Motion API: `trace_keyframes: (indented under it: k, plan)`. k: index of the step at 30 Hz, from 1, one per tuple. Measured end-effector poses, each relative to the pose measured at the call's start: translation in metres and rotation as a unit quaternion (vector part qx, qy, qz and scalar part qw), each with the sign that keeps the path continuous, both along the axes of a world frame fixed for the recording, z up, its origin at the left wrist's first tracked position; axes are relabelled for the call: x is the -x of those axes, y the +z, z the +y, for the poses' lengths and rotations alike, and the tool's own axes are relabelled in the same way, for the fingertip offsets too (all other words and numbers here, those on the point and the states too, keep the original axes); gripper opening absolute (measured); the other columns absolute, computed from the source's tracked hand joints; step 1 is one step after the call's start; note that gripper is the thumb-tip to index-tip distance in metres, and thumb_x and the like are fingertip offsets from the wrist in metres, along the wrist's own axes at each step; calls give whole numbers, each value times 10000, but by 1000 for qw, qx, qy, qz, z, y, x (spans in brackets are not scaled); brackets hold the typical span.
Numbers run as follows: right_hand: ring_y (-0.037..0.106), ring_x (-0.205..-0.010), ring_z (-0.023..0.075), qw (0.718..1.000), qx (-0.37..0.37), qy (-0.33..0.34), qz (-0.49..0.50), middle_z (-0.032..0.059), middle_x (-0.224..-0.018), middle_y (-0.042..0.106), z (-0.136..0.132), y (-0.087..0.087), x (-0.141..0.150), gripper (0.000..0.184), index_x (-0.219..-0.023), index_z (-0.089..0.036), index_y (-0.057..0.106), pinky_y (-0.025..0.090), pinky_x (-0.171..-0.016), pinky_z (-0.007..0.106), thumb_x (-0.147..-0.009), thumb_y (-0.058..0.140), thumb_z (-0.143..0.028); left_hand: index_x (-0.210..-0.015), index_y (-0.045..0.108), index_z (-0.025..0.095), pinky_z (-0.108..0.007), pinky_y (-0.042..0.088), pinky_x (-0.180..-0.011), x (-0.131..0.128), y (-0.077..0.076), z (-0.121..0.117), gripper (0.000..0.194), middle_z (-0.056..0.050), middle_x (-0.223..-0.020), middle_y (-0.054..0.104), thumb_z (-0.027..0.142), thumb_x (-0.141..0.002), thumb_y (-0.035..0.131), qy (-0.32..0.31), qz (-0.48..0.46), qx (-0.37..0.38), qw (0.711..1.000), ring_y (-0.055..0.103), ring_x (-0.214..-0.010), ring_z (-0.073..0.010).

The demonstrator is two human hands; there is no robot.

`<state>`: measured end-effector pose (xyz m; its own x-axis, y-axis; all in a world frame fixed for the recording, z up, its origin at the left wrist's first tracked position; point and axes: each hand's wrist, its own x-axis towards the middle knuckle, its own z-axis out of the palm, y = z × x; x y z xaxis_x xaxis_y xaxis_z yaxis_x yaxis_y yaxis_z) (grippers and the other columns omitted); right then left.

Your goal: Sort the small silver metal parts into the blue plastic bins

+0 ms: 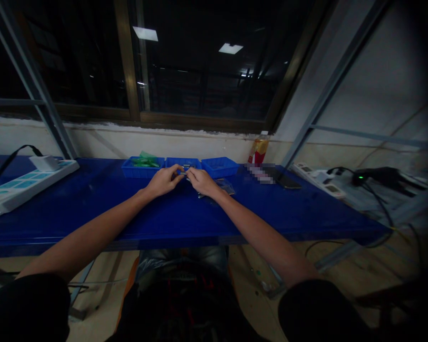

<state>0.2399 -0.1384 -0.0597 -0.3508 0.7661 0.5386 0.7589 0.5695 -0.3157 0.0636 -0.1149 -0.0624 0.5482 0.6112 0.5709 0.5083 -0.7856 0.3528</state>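
Note:
Both my arms reach out over a blue table (92,209). My left hand (164,181) and my right hand (200,181) meet near the far side, fingers pinched together on a small dark part (184,173) held between them. It is too small and dim to name. Clear plastic bags (225,186) lie flat on the table just right of my right hand. Right behind the hands stands a row of three blue trays: the left tray (141,167) holds green pieces, the middle tray (184,163) is partly hidden by my fingers, the right tray (220,166) looks empty.
A white power strip (24,184) with a plugged adapter lies at the left. A red and yellow can (258,150) stands by the wall. A dark phone (284,181) lies at the right. Another power strip (320,179) and black cables sit beyond the right end. Dark windows are behind.

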Motion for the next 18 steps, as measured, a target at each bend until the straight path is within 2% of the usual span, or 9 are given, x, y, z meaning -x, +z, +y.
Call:
trace_keyframes:
  k: [2, 5, 7, 12, 18]
  plan:
    - [464, -569, 108, 1000, 6, 6, 5, -6, -614, 509, -1, 0, 0, 271, -753, -174, 504, 280, -547, 224, -904, 326, -313, -1024, 553, 178, -222, 368, -550, 0, 0, 0, 244, -11, -701, 626, 322, -851, 457, 11, 4, -5, 1000, 549, -575, -128]
    - [455, -549, 103, 1000, 10, 21, 20, -36, -607, 489, -2, -1, -1, 189, -930, -177, 503, 283, -538, 216, -857, 431, -336, -979, 582, 174, -225, 349, -535, 1, 1, 0, 251, -18, -661, 619, 340, -865, 431, 32, 15, -8, 999, 544, -563, -135]
    - [449, -542, 100, 999, 6, 25, 28, -49, -607, 483, -2, -2, -1, 222, -1000, -181, 479, 287, -539, 214, -821, 487, -313, -954, 594, 173, -227, 338, -530, 1, 2, -1, 265, -23, -651, 618, 350, -872, 415, 42, 21, -10, 999, 543, -561, -139]
    - [459, -558, 107, 1000, 2, 15, 10, -36, -595, 493, -1, -1, -1, 138, -901, -182, 521, 297, -556, 218, -839, 453, -286, -874, 610, 168, -236, 340, -530, 1, 3, -1, 311, -26, -638, 612, 366, -885, 369, 43, 44, -2, 998, 552, -567, -149]
    - [493, -617, 114, 1000, -1, -14, -8, 13, -669, 554, -3, 2, 0, 248, -756, -168, 524, 304, -571, 219, -893, 355, -288, -1082, 525, 183, -225, 399, -572, 0, 1, 0, 277, -7, -726, 632, 312, -844, 466, 0, 0, 11, 1000, 577, -603, -132]
